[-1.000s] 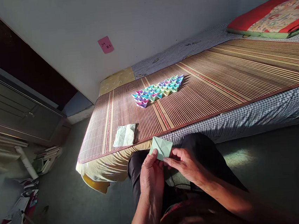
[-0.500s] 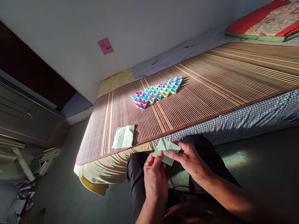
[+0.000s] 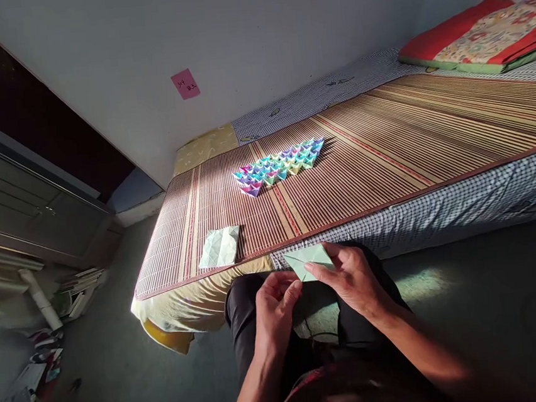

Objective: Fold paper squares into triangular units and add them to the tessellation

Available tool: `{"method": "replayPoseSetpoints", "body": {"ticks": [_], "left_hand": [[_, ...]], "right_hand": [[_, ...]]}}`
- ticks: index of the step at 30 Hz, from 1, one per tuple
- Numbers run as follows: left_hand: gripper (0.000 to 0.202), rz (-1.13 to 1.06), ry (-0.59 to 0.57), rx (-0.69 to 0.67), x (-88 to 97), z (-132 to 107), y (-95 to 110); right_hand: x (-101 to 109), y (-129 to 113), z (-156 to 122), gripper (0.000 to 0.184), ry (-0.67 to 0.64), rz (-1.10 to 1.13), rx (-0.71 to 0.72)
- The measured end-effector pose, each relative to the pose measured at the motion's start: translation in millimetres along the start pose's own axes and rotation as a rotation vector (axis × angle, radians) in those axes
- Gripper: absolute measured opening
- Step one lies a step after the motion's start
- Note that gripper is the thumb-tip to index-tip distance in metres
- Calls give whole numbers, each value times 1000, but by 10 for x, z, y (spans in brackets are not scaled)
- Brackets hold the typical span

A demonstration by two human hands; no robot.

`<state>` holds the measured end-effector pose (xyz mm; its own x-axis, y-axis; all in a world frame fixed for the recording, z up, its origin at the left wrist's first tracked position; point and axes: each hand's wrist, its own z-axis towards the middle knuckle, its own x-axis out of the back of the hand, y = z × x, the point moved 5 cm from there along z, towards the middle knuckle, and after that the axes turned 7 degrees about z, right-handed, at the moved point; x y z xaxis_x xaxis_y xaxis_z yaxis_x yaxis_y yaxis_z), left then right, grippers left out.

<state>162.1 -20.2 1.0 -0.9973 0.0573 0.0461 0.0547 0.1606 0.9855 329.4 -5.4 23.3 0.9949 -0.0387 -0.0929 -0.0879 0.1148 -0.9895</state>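
A pale green folded piece of paper (image 3: 302,259) is held over my lap, just in front of the bed's edge. My right hand (image 3: 354,278) grips its right side, thumb on top and fingers behind. At the paper's lower left corner, my left hand (image 3: 273,308) has its thumb and forefinger pinched together. A creased, pale green paper square (image 3: 220,247) lies on the mat near the bed's front left corner. Farther back, several small folded paper shapes (image 3: 281,165) in purple, blue, green, pink and yellow stand packed in rows.
A striped bamboo mat (image 3: 363,154) covers the bed over checked cloth (image 3: 439,203). Red floral bedding (image 3: 480,38) lies at the far right. A pink note (image 3: 185,84) is stuck on the wall. At left are a cabinet (image 3: 26,199) and stacked books (image 3: 80,292) on the floor.
The folded paper has turned and shifted slightly right, now showing a broader diamond-like face. My left fingers have slid from its front face to its lower left corner; my right hand keeps its grip.
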Motion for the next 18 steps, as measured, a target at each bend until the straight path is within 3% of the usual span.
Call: {"method": "replayPoseSetpoints", "body": {"ticks": [3,8,12,18], "left_hand": [[32,-4,49,-74,72,-71,213],[38,-247,-100,75,-68,-129,296],[27,-320,-133,113,-146,-141,204],[27,-284,-126,112,-91,-143,161]], "right_hand": [[41,-127,-20,20,16,-184,166],[-89,-270,-99,15,-157,-240,282],[-128,-289,-138,18,-203,-230,256],[-79,-259,-128,21,-258,-168,110]]}}
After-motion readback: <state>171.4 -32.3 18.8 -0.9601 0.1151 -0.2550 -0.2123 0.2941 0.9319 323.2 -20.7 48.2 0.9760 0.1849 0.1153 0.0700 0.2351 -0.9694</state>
